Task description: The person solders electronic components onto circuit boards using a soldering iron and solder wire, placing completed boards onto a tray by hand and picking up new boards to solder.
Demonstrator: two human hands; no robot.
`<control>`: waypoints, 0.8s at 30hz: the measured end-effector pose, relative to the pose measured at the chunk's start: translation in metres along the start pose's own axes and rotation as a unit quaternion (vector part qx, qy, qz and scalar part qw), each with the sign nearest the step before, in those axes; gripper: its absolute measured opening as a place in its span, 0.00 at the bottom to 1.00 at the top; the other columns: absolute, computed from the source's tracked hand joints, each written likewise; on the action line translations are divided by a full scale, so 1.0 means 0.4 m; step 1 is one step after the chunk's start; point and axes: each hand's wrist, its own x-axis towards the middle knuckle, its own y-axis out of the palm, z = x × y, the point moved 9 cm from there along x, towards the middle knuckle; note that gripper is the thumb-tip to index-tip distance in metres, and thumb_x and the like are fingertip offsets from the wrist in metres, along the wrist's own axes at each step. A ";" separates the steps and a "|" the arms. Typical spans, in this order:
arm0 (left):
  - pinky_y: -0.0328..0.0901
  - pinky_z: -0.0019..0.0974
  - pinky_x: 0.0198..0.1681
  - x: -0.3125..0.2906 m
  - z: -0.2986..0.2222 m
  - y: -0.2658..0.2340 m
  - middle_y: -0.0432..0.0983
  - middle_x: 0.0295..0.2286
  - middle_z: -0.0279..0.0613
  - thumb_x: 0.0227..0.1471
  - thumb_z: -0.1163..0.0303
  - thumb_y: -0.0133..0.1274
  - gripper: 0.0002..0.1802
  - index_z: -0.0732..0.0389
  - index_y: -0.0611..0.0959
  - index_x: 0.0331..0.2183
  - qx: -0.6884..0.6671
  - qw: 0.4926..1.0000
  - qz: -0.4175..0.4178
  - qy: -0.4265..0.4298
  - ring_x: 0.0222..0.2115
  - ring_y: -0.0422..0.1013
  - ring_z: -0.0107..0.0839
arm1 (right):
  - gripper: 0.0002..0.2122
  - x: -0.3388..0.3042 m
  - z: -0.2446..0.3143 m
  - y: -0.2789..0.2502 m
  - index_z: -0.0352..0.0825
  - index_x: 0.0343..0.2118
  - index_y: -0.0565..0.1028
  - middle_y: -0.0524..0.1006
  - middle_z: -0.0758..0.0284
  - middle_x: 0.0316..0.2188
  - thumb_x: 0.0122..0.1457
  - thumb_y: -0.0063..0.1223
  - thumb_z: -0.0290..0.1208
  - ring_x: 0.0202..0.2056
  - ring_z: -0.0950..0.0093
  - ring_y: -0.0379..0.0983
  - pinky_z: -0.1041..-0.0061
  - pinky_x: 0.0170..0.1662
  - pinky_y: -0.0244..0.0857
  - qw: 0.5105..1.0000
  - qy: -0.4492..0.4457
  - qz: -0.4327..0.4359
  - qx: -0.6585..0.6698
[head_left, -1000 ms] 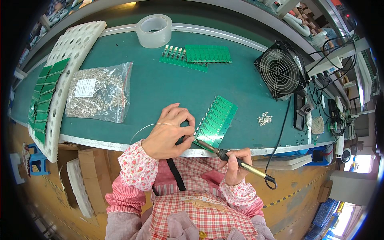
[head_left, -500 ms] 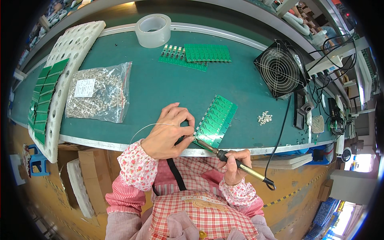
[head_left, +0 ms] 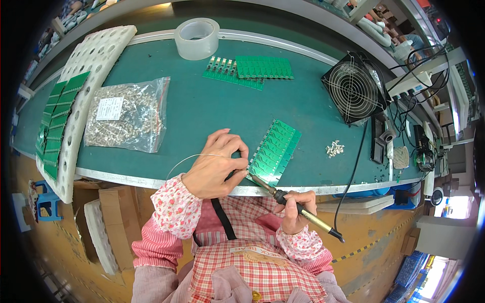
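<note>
A green circuit board panel lies tilted on the bench near its front edge, metal pins along its left side. My left hand is closed at the panel's lower left corner, pinching a thin solder wire that loops back over the wrist. In my right hand is a soldering iron, gripped like a pen. Its tip reaches the same corner beside my left fingertips. The exact contact point is too small to make out.
Small metal parts lie in a pile to the right, below a black fan. A bag of metal parts and a foam tray holding boards are at left. Behind are more board panels and a tape roll.
The view has shifted slightly. Both hands stay at the panel's lower corner; the back end of the soldering iron has swung a little.
</note>
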 end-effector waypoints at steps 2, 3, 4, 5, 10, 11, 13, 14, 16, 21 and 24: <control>0.46 0.55 0.59 0.001 -0.001 0.003 0.67 0.33 0.37 0.43 0.71 0.56 0.06 0.60 0.76 0.22 0.000 1.000 0.005 0.006 0.45 0.63 0.40 | 0.08 -0.004 -0.008 -0.005 0.28 0.32 0.63 0.71 0.59 0.23 0.59 0.44 0.28 0.14 0.77 0.69 0.81 0.18 0.65 1.000 0.022 -0.018 0.003; 0.46 0.55 0.59 0.000 0.000 0.004 0.67 0.33 0.37 0.43 0.71 0.56 0.06 0.60 0.76 0.22 0.001 1.000 0.004 0.006 0.45 0.63 0.40 | 0.08 -0.005 -0.003 -0.002 0.28 0.32 0.63 0.71 0.59 0.23 0.59 0.44 0.28 0.14 0.77 0.69 0.81 0.18 0.65 1.000 0.021 -0.018 0.003; 0.48 0.55 0.58 -0.002 0.002 0.001 0.67 0.33 0.38 0.44 0.71 0.55 0.06 0.61 0.76 0.22 0.000 1.000 -0.008 0.007 0.44 0.63 0.40 | 0.07 -0.006 -0.009 -0.008 0.28 0.31 0.65 0.74 0.59 0.22 0.58 0.47 0.27 0.15 0.77 0.71 0.81 0.19 0.67 0.998 0.045 -0.037 0.031; 0.49 0.55 0.58 -0.005 0.003 -0.004 0.67 0.33 0.38 0.44 0.72 0.55 0.06 0.62 0.75 0.22 0.000 1.000 -0.020 0.008 0.43 0.64 0.40 | 0.07 -0.009 -0.017 -0.013 0.27 0.30 0.67 0.76 0.59 0.21 0.58 0.49 0.25 0.17 0.77 0.74 0.80 0.21 0.69 0.994 0.068 -0.056 0.058; 0.52 0.53 0.56 -0.015 -0.001 -0.022 0.68 0.33 0.40 0.43 0.73 0.53 0.06 0.63 0.73 0.23 0.002 1.000 -0.027 -0.014 0.42 0.65 0.42 | 0.06 -0.017 -0.011 -0.028 0.27 0.31 0.66 0.75 0.59 0.22 0.58 0.48 0.25 0.18 0.76 0.75 0.79 0.21 0.70 0.995 0.058 -0.062 0.052; 0.53 0.53 0.56 -0.019 -0.003 -0.025 0.67 0.33 0.41 0.43 0.74 0.53 0.05 0.63 0.72 0.23 0.011 0.999 -0.032 -0.023 0.42 0.65 0.43 | 0.06 -0.019 -0.012 -0.033 0.27 0.32 0.66 0.75 0.59 0.23 0.58 0.48 0.25 0.18 0.76 0.75 0.79 0.21 0.70 0.994 0.064 -0.070 0.061; 0.53 0.54 0.56 -0.029 -0.016 -0.026 0.67 0.34 0.42 0.42 0.75 0.52 0.05 0.63 0.72 0.24 0.023 0.998 -0.047 -0.019 0.42 0.64 0.43 | 0.06 -0.026 -0.020 -0.037 0.27 0.32 0.67 0.75 0.59 0.23 0.58 0.48 0.25 0.18 0.76 0.75 0.79 0.21 0.71 0.992 0.067 -0.074 0.071; 0.53 0.54 0.55 -0.033 -0.024 -0.029 0.66 0.34 0.43 0.41 0.75 0.52 0.05 0.64 0.72 0.24 0.036 0.997 -0.062 -0.015 0.43 0.64 0.44 | 0.06 -0.029 -0.024 -0.039 0.28 0.33 0.67 0.75 0.59 0.23 0.57 0.48 0.25 0.18 0.76 0.75 0.78 0.22 0.71 0.991 0.069 -0.078 0.081; 0.54 0.54 0.55 -0.036 -0.033 -0.020 0.65 0.35 0.44 0.40 0.76 0.52 0.06 0.63 0.72 0.24 0.047 0.997 -0.057 -0.017 0.43 0.64 0.44 | 0.06 -0.030 -0.018 -0.037 0.28 0.33 0.67 0.75 0.59 0.23 0.57 0.48 0.25 0.18 0.76 0.75 0.78 0.22 0.71 0.993 0.063 -0.073 0.068; 0.54 0.55 0.55 -0.044 -0.048 -0.001 0.63 0.35 0.45 0.37 0.76 0.51 0.06 0.64 0.72 0.24 0.085 0.995 -0.050 -0.023 0.45 0.62 0.44 | 0.05 -0.030 -0.010 -0.028 0.28 0.32 0.67 0.76 0.60 0.23 0.57 0.48 0.24 0.18 0.76 0.76 0.79 0.23 0.72 0.996 0.045 -0.052 0.048; 0.53 0.54 0.55 -0.043 -0.050 0.006 0.63 0.35 0.45 0.37 0.76 0.51 0.07 0.64 0.72 0.24 0.100 0.993 -0.050 -0.024 0.45 0.62 0.43 | 0.04 -0.033 -0.015 -0.027 0.28 0.31 0.68 0.76 0.60 0.23 0.56 0.48 0.23 0.19 0.75 0.76 0.79 0.24 0.72 0.997 0.054 -0.043 0.040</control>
